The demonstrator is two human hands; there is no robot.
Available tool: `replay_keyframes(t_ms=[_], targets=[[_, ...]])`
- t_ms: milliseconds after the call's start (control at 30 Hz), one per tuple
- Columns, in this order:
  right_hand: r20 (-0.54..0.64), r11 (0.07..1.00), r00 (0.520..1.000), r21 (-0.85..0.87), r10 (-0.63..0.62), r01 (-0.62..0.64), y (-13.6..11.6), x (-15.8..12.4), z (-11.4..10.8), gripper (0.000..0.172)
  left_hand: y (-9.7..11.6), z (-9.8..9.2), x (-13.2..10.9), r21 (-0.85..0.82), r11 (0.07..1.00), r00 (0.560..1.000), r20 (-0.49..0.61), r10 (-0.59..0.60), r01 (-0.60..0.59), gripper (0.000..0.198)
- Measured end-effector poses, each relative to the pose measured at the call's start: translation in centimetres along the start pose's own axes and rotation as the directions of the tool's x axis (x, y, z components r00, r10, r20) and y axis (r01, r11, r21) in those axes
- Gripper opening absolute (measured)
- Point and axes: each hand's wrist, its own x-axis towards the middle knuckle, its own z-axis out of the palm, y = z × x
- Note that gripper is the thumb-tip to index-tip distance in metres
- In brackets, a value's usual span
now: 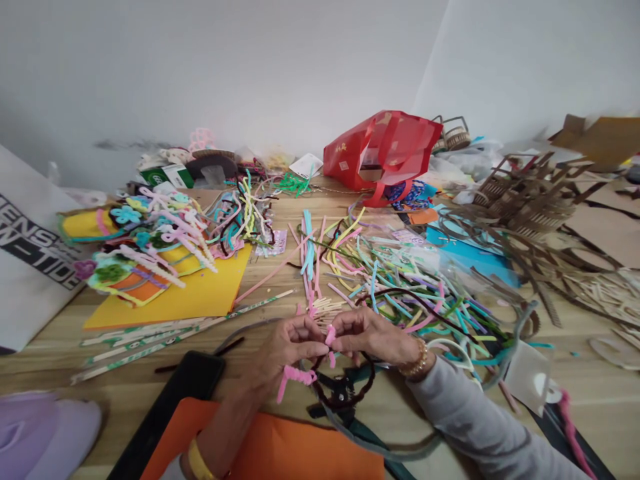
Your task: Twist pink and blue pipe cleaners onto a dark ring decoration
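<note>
Left hand [290, 348] and right hand [367, 333], fingertips pinched on a fuzzy pink pipe cleaner [327, 341] above the wooden table [60, 327]; a dark brown pipe-cleaner loop [350, 393], apparently ungripped, hangs just below

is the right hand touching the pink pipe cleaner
Touching. The head view shows the right hand pinching the pink pipe cleaner at its upper end, with the left hand gripping it too.

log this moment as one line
left hand: pinches pink pipe cleaner | right hand: pinches it too | nearby: pile of pipe cleaners, yellow sheet | surface: wooden table
</note>
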Motion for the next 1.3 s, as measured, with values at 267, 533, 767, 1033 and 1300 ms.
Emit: replay_keyframes(t_ms=[267, 533, 767, 1033, 1300], targets=[[0.003, 0.994, 0.999, -0.1, 0.039, -0.039, -0.1, 0.0, 0.1, 0.034, -1.1, 0.3, 0.6, -0.002, 0.999, 0.999, 0.019, 0.032, -0.032, 0.028], [0.002, 0.998, 1.0, -0.056, -0.03, 0.03, -0.1, 0.0, 0.2, 0.034, -1.0, 0.3, 0.6, -0.07, 0.996, 0.999, -0.014, 0.046, -0.047, 0.027], [-0.037, 0.984, 0.985, -0.063, -0.17, 0.168, -0.6, -0.1, 1.0, 0.015, -1.3, -0.1, 0.2, -0.106, 0.994, 0.992, -0.118, -0.032, 0.02, 0.033], [-0.102, 0.711, 0.878, -0.634, -0.467, 0.305, -0.5, -0.4, 2.2, 0.02, -1.3, -0.2, 0.0, -0.114, 0.994, 0.977, -0.213, -0.024, 0.0, 0.049], [-0.09, 0.586, 0.813, -0.738, -0.575, 0.333, 0.2, -0.1, 2.0, 0.008, -1.2, 0.3, 0.0, -0.056, 0.997, 0.963, -0.26, -0.07, 0.057, 0.031]])
